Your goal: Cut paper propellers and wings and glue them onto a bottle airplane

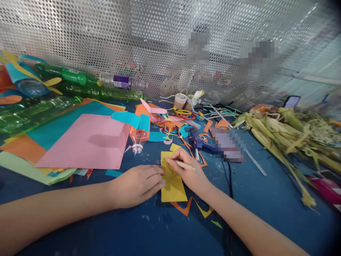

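Note:
A piece of yellow paper (173,190) lies on the blue table in front of me. At its left edge rests my left hand (140,185), fingers bent together and fingertips holding the paper; a small whitish spot shows by them, too blurred to name. My right hand (190,172) is closed around a light-coloured pencil (183,164); its tip end is over the upper part of the paper, partly hidden by my fingers. Just beyond my left hand stands a cut clear bottle top (139,137), neck down, with blue and orange paper on it.
Pink paper (87,142) tops a stack at left, near green bottles (39,110). Paper scraps (183,124) and a blue glue gun (204,144) with a black cord lie beyond my right hand. Corn husks (282,131) cover the right side. Perforated metal (106,35) stands behind.

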Demonstrator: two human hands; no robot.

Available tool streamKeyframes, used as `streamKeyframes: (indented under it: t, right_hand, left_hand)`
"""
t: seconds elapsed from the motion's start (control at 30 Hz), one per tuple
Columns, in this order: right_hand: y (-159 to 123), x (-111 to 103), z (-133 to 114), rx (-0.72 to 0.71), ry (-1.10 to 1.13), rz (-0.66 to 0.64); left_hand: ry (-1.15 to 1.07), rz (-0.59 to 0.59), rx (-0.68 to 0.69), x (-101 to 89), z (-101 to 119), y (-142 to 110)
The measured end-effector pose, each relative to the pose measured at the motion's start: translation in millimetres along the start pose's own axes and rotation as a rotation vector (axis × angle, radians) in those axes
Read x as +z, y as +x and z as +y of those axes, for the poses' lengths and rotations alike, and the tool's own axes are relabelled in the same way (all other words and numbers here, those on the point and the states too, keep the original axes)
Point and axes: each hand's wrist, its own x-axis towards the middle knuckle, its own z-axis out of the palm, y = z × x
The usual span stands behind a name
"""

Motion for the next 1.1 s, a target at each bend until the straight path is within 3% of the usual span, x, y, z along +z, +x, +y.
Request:
streamKeyframes:
  t: [1.1]
  right_hand:
    - [1.6, -6.0, 4.8, 0.006, -0.164, 0.162]
  left_hand:
    - [-0.018, -0.018, 0.013, 1.1, -1.1, -1.2]
